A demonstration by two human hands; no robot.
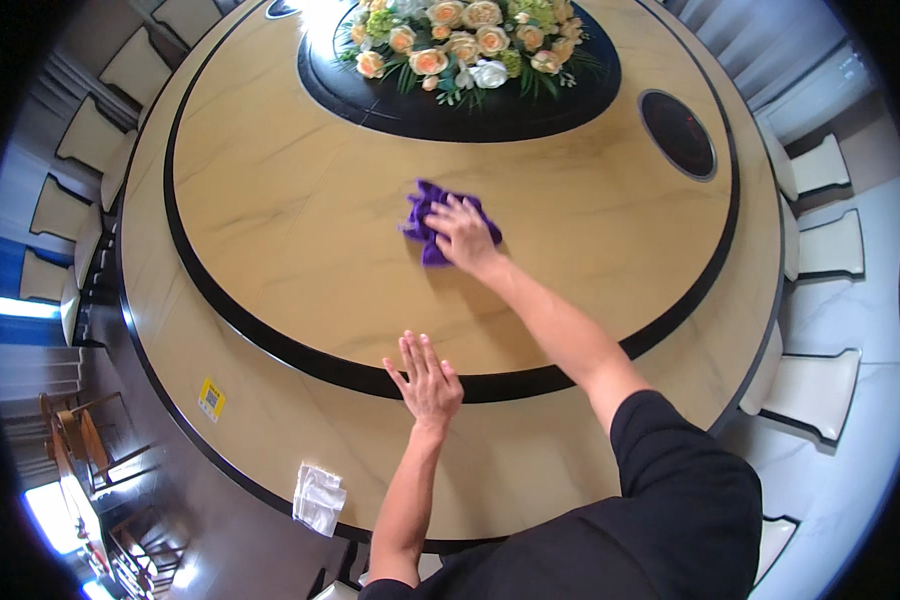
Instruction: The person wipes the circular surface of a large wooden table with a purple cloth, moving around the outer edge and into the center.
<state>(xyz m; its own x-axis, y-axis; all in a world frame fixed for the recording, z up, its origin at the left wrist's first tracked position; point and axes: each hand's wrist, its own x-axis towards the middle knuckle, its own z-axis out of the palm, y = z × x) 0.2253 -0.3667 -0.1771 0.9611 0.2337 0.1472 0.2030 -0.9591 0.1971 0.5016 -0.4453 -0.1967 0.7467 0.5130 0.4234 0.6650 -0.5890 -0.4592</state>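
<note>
My right hand [461, 234] presses on a crumpled purple cloth [435, 202], which lies on the raised round turntable [307, 247] of a large dining table. The cloth shows around and beyond the fingers. My left hand [425, 382] rests flat at the turntable's near black edge, fingers apart, holding nothing. Between the turntable and the person runs the table's lower outer ring [525, 457]. A folded whitish packet [319, 499], plastic or tissue, lies at the table's near rim, left of my left forearm.
A flower arrangement [465, 45] of peach and white roses stands on a dark disc at the far middle. A dark oval plate [677, 133] is set in the turntable at right. A yellow coded sticker [211, 400] is on the outer ring. White chairs [810, 394] surround the table.
</note>
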